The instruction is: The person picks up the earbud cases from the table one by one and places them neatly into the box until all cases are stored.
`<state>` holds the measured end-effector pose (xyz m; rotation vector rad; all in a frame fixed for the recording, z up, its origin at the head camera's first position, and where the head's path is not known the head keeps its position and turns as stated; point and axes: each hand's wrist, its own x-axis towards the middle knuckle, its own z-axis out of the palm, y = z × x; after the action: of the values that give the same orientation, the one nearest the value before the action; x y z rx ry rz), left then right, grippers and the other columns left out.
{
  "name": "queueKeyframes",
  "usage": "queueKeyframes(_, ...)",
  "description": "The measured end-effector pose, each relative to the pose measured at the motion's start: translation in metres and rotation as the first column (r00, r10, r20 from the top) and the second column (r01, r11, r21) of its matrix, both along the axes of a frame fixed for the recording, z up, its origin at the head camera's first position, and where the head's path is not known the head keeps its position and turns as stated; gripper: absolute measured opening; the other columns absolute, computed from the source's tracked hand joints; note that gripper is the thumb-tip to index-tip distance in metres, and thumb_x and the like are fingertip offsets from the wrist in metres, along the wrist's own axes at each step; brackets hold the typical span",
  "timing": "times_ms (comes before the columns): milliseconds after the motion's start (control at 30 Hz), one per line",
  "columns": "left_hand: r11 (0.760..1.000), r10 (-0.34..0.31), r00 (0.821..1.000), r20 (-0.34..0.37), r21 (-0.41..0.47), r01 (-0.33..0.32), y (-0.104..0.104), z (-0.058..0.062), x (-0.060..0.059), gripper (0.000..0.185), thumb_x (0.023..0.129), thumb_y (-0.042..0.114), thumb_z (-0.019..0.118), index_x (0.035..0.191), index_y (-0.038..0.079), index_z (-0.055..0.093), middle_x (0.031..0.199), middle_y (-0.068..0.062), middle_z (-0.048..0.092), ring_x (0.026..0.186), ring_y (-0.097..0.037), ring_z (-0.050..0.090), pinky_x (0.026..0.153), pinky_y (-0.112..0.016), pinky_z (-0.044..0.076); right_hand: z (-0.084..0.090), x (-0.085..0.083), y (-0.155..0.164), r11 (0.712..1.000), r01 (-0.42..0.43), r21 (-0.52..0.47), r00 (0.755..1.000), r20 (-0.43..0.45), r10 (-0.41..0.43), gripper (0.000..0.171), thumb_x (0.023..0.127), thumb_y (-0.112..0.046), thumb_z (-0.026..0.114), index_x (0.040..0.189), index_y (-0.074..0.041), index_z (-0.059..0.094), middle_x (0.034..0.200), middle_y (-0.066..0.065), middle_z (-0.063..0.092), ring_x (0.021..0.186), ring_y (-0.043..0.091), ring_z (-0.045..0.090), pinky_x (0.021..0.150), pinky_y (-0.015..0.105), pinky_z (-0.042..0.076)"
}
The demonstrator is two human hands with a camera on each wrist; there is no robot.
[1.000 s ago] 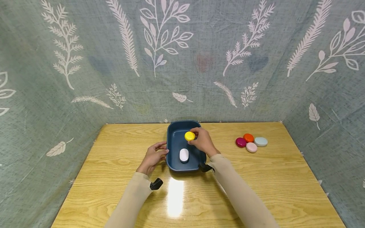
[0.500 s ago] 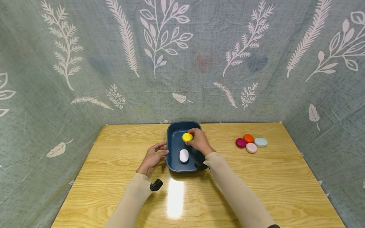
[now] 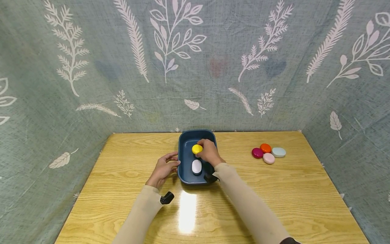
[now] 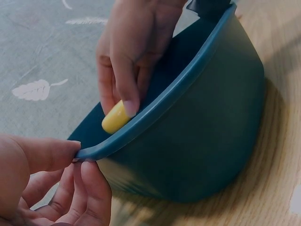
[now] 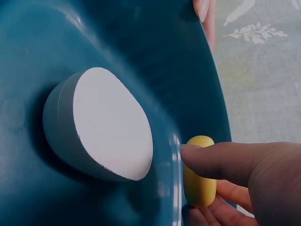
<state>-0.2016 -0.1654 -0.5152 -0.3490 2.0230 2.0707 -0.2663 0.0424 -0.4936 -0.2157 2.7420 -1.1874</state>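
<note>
Two hands work at frame centre: right hand (image 3: 208, 151) has lowered its pinched yellow case (image 3: 197, 148) into the blue tub (image 3: 182, 159), left hand (image 3: 164, 167) gripping the rim.

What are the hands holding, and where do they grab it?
The right hand pinches the yellow oval case by its edges, inside the blue tub. The left hand pinches the tub's rim.

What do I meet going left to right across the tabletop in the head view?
Left hand → blue tub → magenta case → orange case → pale blue case.
</note>
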Motion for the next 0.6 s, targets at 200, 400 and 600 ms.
queueKeyframes(200, 1.000, 0.002, 1.000, 0.005, -0.006, -0.002, 0.0009, 0.0002, 0.0003, 0.049, 0.101, -0.003, 0.065, 0.149, -0.001, 0.055, 0.122, -0.016, 0.055, 0.081, -0.014, 0.059, 0.068, -0.023, 0.055, -0.0018, -0.0002, -0.0022, 1.000, 0.008, -0.006, 1.000, 0.026, -0.007, 0.054, 0.084, 0.005, 0.086, 0.135, 0.005, 0.067, 0.133, 0.020, 0.068, 0.120, 0.035, 0.065, 0.108, 0.047, 0.052)
queueKeyframes(400, 1.000, 0.001, 1.000, 0.005, -0.005, -0.001, 0.0002, -0.0001, 0.0006, 0.049, 0.101, -0.003, 0.065, 0.149, -0.001, 0.055, 0.123, -0.016, 0.055, 0.083, -0.014, 0.060, 0.069, -0.023, 0.055, -0.0042, -0.0015, -0.0034, 1.000, 0.007, 0.000, 0.999, 0.040, -0.007, 0.053, 0.085, 0.006, 0.085, 0.135, 0.005, 0.067, 0.133, 0.020, 0.068, 0.119, 0.035, 0.065, 0.106, 0.047, 0.053)
queueKeyframes(600, 1.000, 0.002, 1.000, 0.007, 0.000, -0.002, 0.0001, -0.0004, -0.0002, 0.050, 0.101, -0.003, 0.064, 0.150, 0.001, 0.056, 0.123, -0.015, 0.055, 0.082, -0.013, 0.060, 0.070, -0.024, 0.056, -0.0054, -0.0019, -0.0031, 1.000, -0.005, 0.004, 1.000, 0.029, 0.005, 0.054, 0.084, 0.007, 0.084, 0.135, 0.007, 0.066, 0.132, 0.022, 0.068, 0.119, 0.036, 0.065, 0.105, 0.046, 0.054)
